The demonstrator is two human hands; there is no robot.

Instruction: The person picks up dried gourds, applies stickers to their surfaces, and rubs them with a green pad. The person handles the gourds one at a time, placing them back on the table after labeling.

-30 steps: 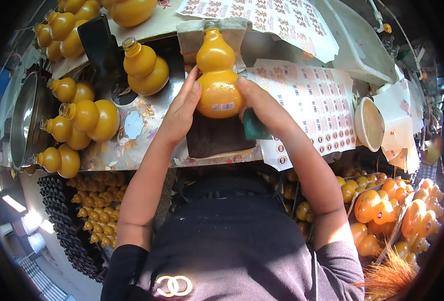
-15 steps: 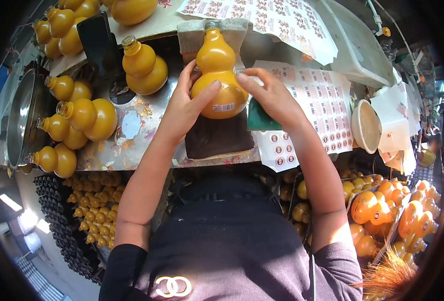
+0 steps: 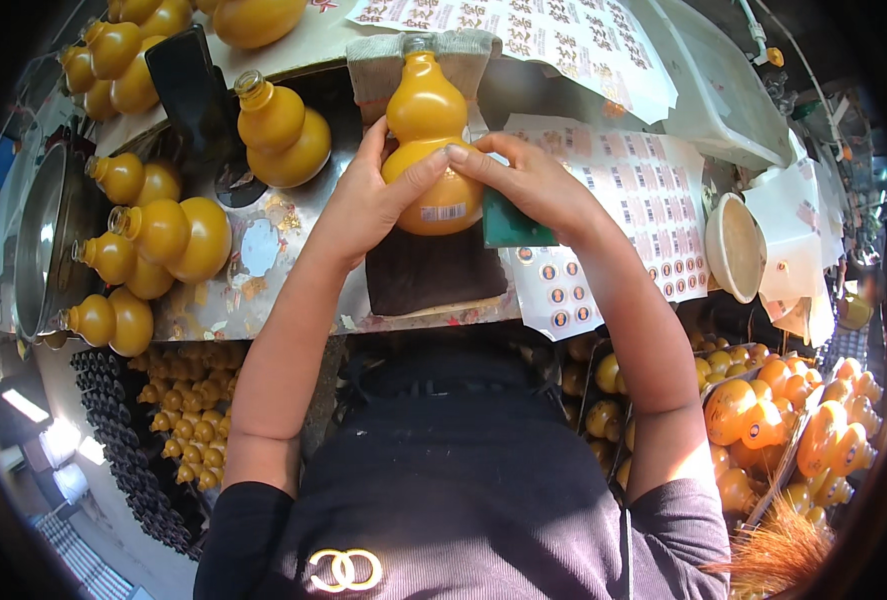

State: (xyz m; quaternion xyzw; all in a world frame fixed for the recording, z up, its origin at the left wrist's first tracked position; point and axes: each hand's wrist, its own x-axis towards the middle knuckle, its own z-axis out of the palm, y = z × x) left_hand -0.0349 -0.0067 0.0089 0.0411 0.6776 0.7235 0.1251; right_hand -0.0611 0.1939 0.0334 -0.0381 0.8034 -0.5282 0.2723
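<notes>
1 yellow bottle (image 3: 425,107) lies neck on grey cloth (image 3: 374,75), your left hand (image 3: 361,207) wrapped around it, your right hand (image 3: 541,187) thumbing it, finger grip unclear; you're apparently smoothing its surface, calling for even pressure next.

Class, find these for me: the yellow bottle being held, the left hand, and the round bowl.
Held bottle (image 3: 425,128), head view: its waist.
Left hand (image 3: 365,205), head view: its thumb side.
Round bowl (image 3: 735,248), head view: its bare inside.

A stained worktable (image 3: 203,318) spanned the scene, deep shade beneath it; a pale tabletop (image 3: 311,40) stood far left; grey floor (image 3: 128,500) lay near left, bright patches (image 3: 91,449) on it; a white pipe (image 3: 755,35) ran far right.
</notes>
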